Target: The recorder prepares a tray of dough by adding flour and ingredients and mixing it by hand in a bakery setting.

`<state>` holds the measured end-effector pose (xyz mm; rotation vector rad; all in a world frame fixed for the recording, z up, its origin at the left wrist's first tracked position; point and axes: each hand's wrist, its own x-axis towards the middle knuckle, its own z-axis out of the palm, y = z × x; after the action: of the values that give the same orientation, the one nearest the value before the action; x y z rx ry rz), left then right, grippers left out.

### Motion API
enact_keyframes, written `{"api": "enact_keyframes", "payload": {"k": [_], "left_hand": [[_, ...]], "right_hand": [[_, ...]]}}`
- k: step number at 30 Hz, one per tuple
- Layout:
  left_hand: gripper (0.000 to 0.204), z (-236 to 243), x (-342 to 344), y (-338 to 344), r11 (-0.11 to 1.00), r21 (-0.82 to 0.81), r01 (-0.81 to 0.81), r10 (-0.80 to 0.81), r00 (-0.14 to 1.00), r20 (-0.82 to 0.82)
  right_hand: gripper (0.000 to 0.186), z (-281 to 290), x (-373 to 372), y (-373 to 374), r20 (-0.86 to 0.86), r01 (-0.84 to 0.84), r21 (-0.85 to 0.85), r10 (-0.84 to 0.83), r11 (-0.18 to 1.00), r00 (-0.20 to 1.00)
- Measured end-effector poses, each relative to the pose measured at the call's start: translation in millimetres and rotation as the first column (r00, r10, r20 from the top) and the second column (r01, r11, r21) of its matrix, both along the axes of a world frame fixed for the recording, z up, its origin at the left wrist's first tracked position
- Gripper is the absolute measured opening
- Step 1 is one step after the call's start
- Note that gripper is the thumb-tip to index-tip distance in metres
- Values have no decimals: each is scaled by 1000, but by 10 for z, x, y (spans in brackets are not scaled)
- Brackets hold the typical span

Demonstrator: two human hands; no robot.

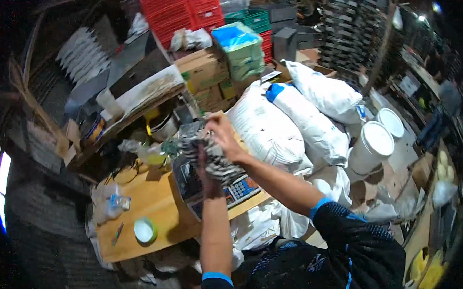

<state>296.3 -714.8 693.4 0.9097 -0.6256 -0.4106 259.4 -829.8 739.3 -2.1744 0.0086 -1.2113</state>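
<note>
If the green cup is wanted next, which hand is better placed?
Probably the left hand: it and its forearm are nearer the green cup, while the right hand is farther off, by the striped bundle.

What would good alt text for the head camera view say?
A person's left hand and right hand handle a grey striped bundle over a dark keypad device on a wooden table. A green-and-white bowl sits to the left; white sacks and buckets are to the right.

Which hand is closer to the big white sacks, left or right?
Right. The right hand is just left of the white sacks, by the top of the striped bundle; the left hand is farther left and lower.
</note>
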Motion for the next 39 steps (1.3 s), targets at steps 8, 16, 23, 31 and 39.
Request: {"api": "enact_keyframes", "payload": {"k": [8,16,23,31,39], "left_hand": [[34,738,-1072,-832,964,-175,-202,253,901,354],[48,990,-275,-470,806,-222,-548,591,739,324],[48,1115,-877,72,943,331,33,-12,998,-67],[65,671,-258,1004,977,-214,4,-80,933,-350],[54,-642,-458,3190,798,283,-531,548,836,24]], "right_hand": [[34,-967,-577,-474,483,-280,707,-155,649,862],[66,165,-1222,471,401,-433,901,356,12,844],[49,-148,-1046,566,384,-384,923,-2,10,923],[65,499,562,846,188,431,-67,-413,900,891],[45,355,2090,276,-325,355,-202,-405,913,855]]}}
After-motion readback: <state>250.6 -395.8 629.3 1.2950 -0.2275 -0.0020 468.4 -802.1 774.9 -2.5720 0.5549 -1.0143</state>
